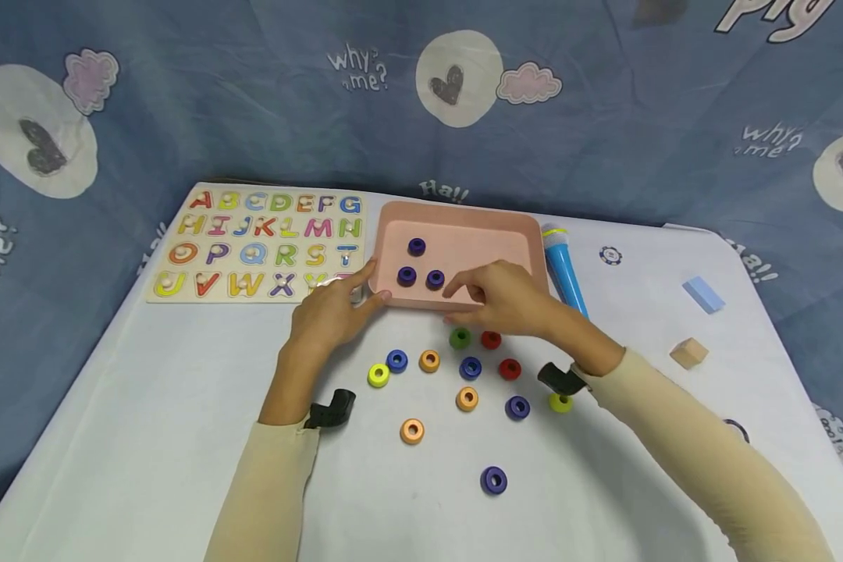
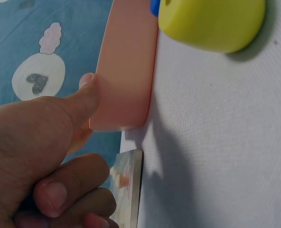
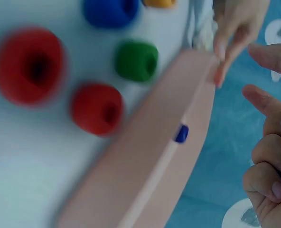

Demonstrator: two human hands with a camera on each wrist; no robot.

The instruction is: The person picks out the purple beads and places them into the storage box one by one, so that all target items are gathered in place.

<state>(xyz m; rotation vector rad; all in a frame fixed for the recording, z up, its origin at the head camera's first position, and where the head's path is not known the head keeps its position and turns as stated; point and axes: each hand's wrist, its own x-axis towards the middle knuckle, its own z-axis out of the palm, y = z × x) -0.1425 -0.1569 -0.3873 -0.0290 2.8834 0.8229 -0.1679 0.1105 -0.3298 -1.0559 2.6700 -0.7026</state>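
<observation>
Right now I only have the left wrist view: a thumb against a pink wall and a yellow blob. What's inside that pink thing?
Observer: The pink tray holds three purple rings, seen from the head camera.
Operator: Where is the other hand?
Observer: The right hand hangs over the tray's near edge, its fingers stretched toward the rings and holding nothing.
Operator: And my yellow blob?
Observer: It is a yellow ring lying on the table near the left hand, with blue, orange, red and green rings spread beside it.
Operator: Anything left of the tray?
Observer: An alphabet puzzle board lies flat there.
</observation>
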